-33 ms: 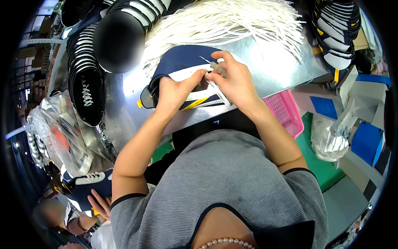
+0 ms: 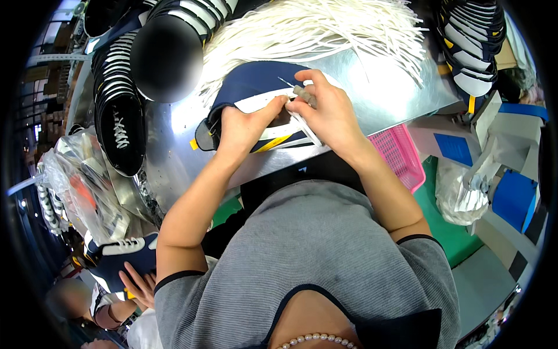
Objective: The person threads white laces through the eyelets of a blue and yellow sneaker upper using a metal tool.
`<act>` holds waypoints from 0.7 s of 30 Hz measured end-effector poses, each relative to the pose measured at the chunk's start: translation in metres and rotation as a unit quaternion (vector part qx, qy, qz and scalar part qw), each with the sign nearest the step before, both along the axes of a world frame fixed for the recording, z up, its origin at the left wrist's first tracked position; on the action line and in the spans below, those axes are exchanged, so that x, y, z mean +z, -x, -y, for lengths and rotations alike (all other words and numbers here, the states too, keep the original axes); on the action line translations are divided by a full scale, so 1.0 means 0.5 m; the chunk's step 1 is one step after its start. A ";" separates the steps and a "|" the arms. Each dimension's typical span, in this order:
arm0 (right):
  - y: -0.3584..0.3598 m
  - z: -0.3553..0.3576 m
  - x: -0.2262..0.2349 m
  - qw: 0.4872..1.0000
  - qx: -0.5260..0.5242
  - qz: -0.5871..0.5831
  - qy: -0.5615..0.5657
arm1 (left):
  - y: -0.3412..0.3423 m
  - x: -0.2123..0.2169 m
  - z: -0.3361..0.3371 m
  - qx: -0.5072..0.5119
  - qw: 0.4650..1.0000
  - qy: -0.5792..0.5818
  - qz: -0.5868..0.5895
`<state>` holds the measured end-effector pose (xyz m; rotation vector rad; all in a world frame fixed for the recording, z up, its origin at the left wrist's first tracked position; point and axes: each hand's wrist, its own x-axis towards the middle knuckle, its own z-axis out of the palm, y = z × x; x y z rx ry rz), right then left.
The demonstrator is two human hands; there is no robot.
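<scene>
A navy, white and yellow shoe upper lies on its side on the metal table in front of me. My left hand grips it, fingers tucked inside and thumb pressed toward its lacing edge. Close beside that thumb, my right hand is closed around a small awl-like tool with a pale handle; its thin metal tip points up and left. The right thumb and fingertips also pinch a white shoelace, whose loose lengths hang over the upper. The exact spot where lace and upper meet is covered by my fingertips.
White laces are heaped behind the upper. Stacked shoe uppers stand left and far right. A pink basket sits below the table's right edge. At lower left, another person's hand touches a navy upper near plastic bags.
My hands and the upper have shifted very slightly up and left, keeping the same grip. At lower left, the other person's hand and upper have moved a little.
</scene>
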<state>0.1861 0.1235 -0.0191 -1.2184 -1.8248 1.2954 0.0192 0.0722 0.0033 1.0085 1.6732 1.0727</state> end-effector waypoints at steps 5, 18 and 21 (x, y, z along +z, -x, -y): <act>-0.040 0.008 0.015 0.997 0.042 -0.055 -0.033 | -0.006 -0.002 0.006 0.003 0.999 -0.041 -0.033; -0.046 -0.004 0.030 0.992 0.058 -0.103 0.040 | -0.002 0.001 0.011 -0.007 1.000 -0.026 -0.006; -0.047 -0.003 0.039 0.993 0.056 -0.079 0.064 | -0.001 -0.004 0.011 -0.015 0.999 -0.044 -0.018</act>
